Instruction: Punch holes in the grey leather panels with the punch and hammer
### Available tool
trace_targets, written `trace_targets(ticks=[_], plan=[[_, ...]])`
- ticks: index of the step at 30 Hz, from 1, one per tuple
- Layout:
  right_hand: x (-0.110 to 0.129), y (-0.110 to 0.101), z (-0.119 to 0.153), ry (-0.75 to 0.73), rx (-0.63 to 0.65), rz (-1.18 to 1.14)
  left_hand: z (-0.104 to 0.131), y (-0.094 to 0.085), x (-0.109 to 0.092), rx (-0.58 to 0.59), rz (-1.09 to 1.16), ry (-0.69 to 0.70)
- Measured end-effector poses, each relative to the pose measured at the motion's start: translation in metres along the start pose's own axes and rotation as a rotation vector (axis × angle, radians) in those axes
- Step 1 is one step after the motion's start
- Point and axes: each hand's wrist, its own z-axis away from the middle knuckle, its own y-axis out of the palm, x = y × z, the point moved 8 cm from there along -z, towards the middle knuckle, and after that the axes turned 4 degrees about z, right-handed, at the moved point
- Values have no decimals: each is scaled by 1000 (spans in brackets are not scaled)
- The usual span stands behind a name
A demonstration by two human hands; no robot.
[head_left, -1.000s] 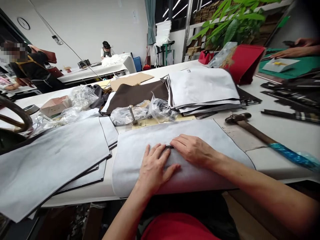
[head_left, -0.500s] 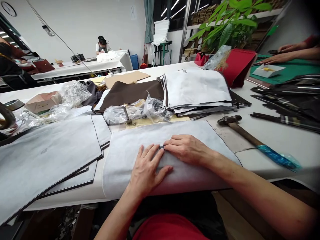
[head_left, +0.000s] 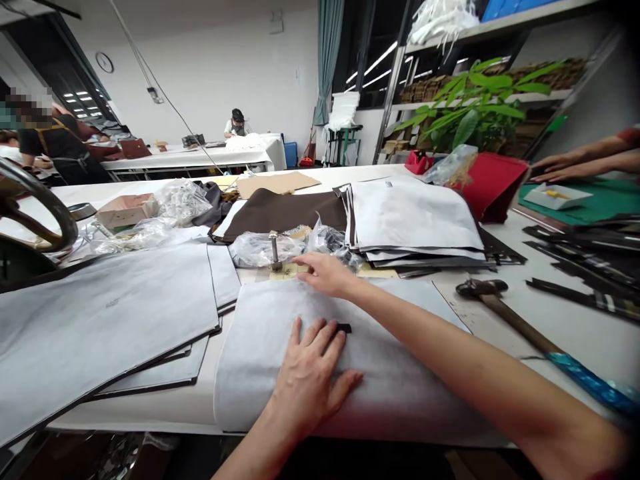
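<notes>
My left hand (head_left: 315,367) lies flat with fingers spread on a white-faced panel with dark edges (head_left: 260,320). Beside its fingertips is a small black strip (head_left: 345,328) on the panel. My right hand (head_left: 323,272) is beyond it over the panel's far edge, fingers partly stretched and nothing seen in them. Just left of those fingertips stands a short metal rod with a blocky foot (head_left: 275,252), apart from the hand. To the right rests a hammer (head_left: 515,323), its handle end wrapped in blue plastic.
More white panels (head_left: 160,280) are stacked left, beside a dark curved metal machine part (head_left: 65,220). Behind are clear plastic bags (head_left: 250,250), brown sheets (head_left: 290,210) and another panel stack (head_left: 415,213). Dark strips (head_left: 590,267) lie right; a co-worker's hands (head_left: 575,160) are beyond.
My right hand has left the panel's middle and reached forward and left toward the metal rod, uncovering the black strip. My left hand stays flat. The view has tilted up.
</notes>
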Motion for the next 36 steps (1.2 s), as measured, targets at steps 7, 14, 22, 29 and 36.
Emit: trace_targets(ticks=[7,14,22,29,36], plan=[[1,45,-68,-5,44,-22,1,3,3,-5,20,7],[-3,-34,34,139,-77,-156,1,1,3,-6,55,-1],[0,-17,151,90,-149,-191,3,2,3,-26,22,4],[8,-12,149,3,-111,-131,3,2,4,-34,17,8],[15,-12,149,-25,-92,21,5,0,6,-58,98,-7]])
